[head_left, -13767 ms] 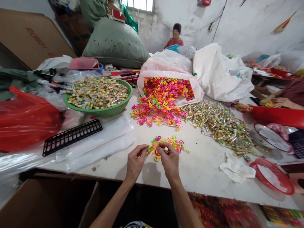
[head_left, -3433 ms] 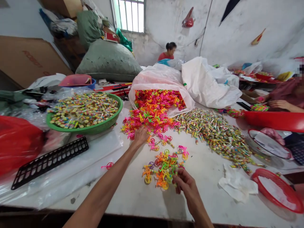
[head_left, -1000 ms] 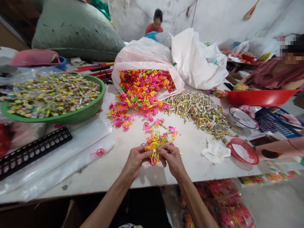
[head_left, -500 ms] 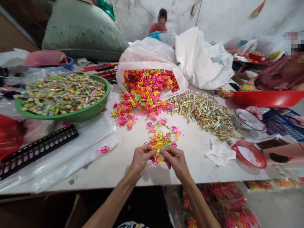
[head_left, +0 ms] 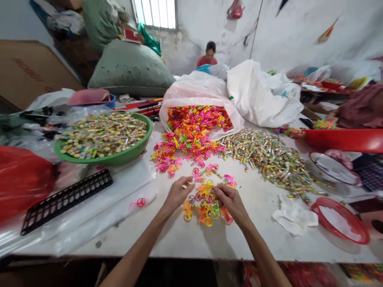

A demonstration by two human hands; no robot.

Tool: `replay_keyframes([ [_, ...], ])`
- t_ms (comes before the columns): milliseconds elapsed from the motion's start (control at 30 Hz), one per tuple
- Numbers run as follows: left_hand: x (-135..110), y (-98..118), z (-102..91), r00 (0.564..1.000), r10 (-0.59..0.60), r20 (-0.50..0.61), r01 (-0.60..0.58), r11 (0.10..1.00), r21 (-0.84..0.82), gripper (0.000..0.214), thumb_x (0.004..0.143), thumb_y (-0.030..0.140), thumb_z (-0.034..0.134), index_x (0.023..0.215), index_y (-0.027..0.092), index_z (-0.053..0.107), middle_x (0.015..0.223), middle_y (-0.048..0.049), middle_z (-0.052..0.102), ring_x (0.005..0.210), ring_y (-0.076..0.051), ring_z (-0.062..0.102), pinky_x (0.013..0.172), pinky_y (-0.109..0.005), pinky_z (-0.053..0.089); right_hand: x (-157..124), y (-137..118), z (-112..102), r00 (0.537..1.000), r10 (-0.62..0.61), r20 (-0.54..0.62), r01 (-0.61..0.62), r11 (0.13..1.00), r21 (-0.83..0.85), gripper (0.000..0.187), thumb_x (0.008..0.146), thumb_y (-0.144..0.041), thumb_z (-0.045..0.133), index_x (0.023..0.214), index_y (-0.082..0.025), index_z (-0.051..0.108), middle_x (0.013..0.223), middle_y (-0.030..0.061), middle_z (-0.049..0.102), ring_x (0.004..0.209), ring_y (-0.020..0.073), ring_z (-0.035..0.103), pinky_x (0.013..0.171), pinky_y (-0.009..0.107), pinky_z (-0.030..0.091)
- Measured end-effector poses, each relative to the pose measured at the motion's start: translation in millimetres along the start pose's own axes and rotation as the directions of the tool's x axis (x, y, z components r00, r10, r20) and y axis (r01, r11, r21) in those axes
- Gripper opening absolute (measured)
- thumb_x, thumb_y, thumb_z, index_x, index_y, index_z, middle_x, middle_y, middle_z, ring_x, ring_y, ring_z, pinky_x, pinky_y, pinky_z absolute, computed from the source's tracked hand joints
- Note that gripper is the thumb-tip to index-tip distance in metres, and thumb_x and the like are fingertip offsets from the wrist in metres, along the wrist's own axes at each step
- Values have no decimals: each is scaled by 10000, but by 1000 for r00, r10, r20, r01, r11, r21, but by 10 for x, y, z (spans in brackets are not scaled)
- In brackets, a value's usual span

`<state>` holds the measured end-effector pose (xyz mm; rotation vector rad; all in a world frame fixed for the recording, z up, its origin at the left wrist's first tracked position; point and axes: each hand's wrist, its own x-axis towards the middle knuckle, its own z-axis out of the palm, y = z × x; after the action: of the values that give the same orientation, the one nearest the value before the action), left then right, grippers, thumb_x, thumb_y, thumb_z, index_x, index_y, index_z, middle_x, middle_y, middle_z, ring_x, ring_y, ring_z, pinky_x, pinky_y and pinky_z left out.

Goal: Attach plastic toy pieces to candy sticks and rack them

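My left hand (head_left: 181,193) hovers at the left of a small heap of colourful plastic pieces with round wheel-like parts (head_left: 209,209). Its fingers are stretched forward and apart, with nothing visible in them. On the other side, my right hand (head_left: 230,199) has thumb and fingertips pinched at the edge of a yellow plastic piece (head_left: 206,189) on top of the heap. Pink pieces (head_left: 229,180) lie just beyond that hand. Farther up the table, many more such pieces spill from a white sack (head_left: 200,89). A pile of small wrapped candies (head_left: 263,153) spreads to the right.
A green basin (head_left: 119,159) of wrapped candies stands at left, behind a black slotted tray (head_left: 67,199) and clear plastic sheets (head_left: 119,203). At right are crumpled paper (head_left: 295,217), a red basket (head_left: 341,221) and a white bowl (head_left: 333,169). A person (head_left: 207,59) sits at the back.
My hands, earlier together on a yellow plastic piece, have parted. The left has opened and moved away leftward; the right stays over the heap. The view has tilted upward and swung left.
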<state>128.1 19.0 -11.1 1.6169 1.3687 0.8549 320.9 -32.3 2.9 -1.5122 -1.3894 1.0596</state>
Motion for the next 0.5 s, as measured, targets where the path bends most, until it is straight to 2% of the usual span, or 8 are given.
replay_keyframes([
  [33, 125, -26, -84, 998, 10, -60, -7, 998, 61, 287, 737, 338, 564, 936, 140, 625, 973, -101, 614, 859, -245, 549, 770, -349, 417, 45, -11, -76, 998, -55, -6, 54, 990, -127, 276, 760, -449, 549, 794, -202, 668, 627, 7, 560, 490, 110, 493, 459, 224, 382],
  [100, 389, -109, -225, 991, 13, -134, 7, 990, 144, 199, 714, 292, 576, 835, 138, 609, 992, -128, 581, 1037, -319, 446, 892, -433, 324, 143, -15, -242, 987, -163, 9, 153, 906, -394, 268, 754, -450, 561, 896, -256, 680, 773, 26, 603, 621, 134, 543, 564, 240, 402],
  [167, 645, -241, -294, 987, 13, -159, 19, 980, 197, 118, 707, 257, 560, 755, 151, 572, 982, -137, 559, 1121, -357, 359, 934, -503, 236, 292, 17, -431, 986, -163, 17, 144, 810, -568, 290, 768, -448, 546, 978, -284, 662, 854, 27, 612, 698, 141, 563, 628, 241, 400],
  [200, 760, -319, -298, 987, 15, -157, 24, 970, 244, 102, 704, 246, 556, 742, 151, 559, 978, -142, 552, 1130, -363, 345, 940, -515, 214, 394, 47, -539, 992, -122, -14, 87, 780, -620, 296, 781, -439, 531, 995, -277, 655, 863, 26, 616, 720, 140, 569, 650, 238, 400],
  [233, 860, -396, -286, 990, 13, -139, 45, 912, 409, 116, 717, 266, 537, 740, 153, 547, 976, -145, 545, 1106, -359, 369, 926, -511, 234, 512, 84, -656, 994, -73, -75, 5, 753, -658, 297, 791, -419, 521, 1007, -260, 649, 870, 27, 621, 748, 142, 574, 675, 234, 400],
  [333, 1040, -551, -206, 996, 17, -82, 39, 767, 641, 147, 756, 273, 470, 761, 145, 543, 1039, -171, 505, 1062, -354, 406, 872, -491, 294, 905, 222, -1018, 945, 38, -325, -266, 668, -695, 267, 794, -297, 517, 1009, -193, 635, 956, 68, 623, 914, 182, 554, 767, 257, 387],
  [400, 1062, -550, -162, 996, 27, -86, 34, 770, 637, 120, 736, 243, 482, 766, 148, 547, 1049, -169, 493, 1049, -360, 415, 839, -482, 315, 1133, 320, -1201, 904, 86, -419, -372, 643, -670, 247, 769, -210, 511, 972, -150, 637, 1009, 117, 612, 973, 223, 535, 776, 292, 385],
  [500, 991, -442, -139, 986, 17, -165, 54, 908, 416, 76, 644, 218, 575, 670, 161, 532, 933, -129, 523, 997, -353, 456, 799, -450, 342, 1332, 450, -1308, 865, 167, -472, -458, 644, -612, 225, 694, -128, 529, 884, -126, 650, 991, 154, 621, 947, 254, 554, 732, 306, 394],
])
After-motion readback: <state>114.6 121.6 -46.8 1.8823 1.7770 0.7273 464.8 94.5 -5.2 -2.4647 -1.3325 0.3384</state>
